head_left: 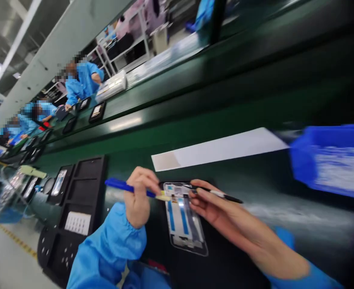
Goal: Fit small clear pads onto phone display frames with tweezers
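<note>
Pinching a blue tool (115, 183) with a pale yellow tip, the left hand (139, 194) is at the upper left corner of a phone frame (177, 224), thumb and fingers closed around the shaft. The right hand (222, 214) is at the frame's upper right side, its fingers closed on a slim black-and-white tool (219, 194) whose thin end points over the top of the frame. The two hands are apart from each other, and whether either tip actually touches the frame I cannot tell. The phone frame lies flat on a black mat (191, 273), between and below the hands, with two blue strips (183, 216) running lengthwise inside it. Beyond the frame lies a long white strip (219, 150), and well to the frame's right is a blue bin (305, 160) with whitish contents too blurred to name. Left of the frame is a black compartment tray (97, 200) with a white sheet (78, 223) in one compartment; farther left of the frame, another phone part (59, 182) sits in a black holder. Far beyond the frame to the left, a person in a blue smock (84, 80) works near black holders (97, 112) on a raised ledge.
</note>
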Motion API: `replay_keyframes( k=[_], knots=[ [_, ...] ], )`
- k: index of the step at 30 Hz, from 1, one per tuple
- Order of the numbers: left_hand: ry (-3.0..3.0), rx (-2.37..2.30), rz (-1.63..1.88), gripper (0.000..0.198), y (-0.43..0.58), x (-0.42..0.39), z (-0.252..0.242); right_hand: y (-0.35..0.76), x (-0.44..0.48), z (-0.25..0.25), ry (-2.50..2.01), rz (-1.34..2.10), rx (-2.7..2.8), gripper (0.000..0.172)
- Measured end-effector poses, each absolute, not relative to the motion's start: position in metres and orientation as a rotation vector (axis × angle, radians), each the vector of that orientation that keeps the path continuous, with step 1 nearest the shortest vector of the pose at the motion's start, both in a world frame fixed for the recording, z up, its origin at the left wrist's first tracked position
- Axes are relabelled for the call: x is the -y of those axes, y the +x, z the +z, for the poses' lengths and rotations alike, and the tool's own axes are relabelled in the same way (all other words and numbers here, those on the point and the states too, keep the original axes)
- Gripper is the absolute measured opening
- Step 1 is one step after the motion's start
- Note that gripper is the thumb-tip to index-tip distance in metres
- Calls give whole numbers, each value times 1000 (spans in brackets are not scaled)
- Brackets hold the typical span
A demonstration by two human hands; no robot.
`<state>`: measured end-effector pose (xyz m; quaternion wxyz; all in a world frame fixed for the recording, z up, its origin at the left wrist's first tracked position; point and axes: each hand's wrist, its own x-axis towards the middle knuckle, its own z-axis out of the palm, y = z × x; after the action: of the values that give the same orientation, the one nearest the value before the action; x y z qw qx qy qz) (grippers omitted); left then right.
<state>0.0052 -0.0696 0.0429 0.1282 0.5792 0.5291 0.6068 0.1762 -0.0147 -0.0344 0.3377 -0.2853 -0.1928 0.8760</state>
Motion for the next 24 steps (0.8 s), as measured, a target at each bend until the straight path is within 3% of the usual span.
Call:
replay_keyframes(
  k=[4,8,11,18,21,24],
  knots=[
    [1551,-1489,1732,60,11,74,30,168,14,-26,-748,2280,280,44],
    [1527,-1490,1548,15,21,81,20,165,16,-24,-757,2246,241,47],
    [1739,-1536,1565,2,25,85,13,164,17,-23,-758,2230,241,46],
    [1931,-1595,1574,6,25,84,9,160,23,-24,-793,2205,319,52],
    [1763,-1623,1624,4,22,83,8,162,25,-26,-779,2158,435,53],
    [1378,-1626,1661,16,19,80,6,164,29,-24,-785,1961,713,51]
  ],
)
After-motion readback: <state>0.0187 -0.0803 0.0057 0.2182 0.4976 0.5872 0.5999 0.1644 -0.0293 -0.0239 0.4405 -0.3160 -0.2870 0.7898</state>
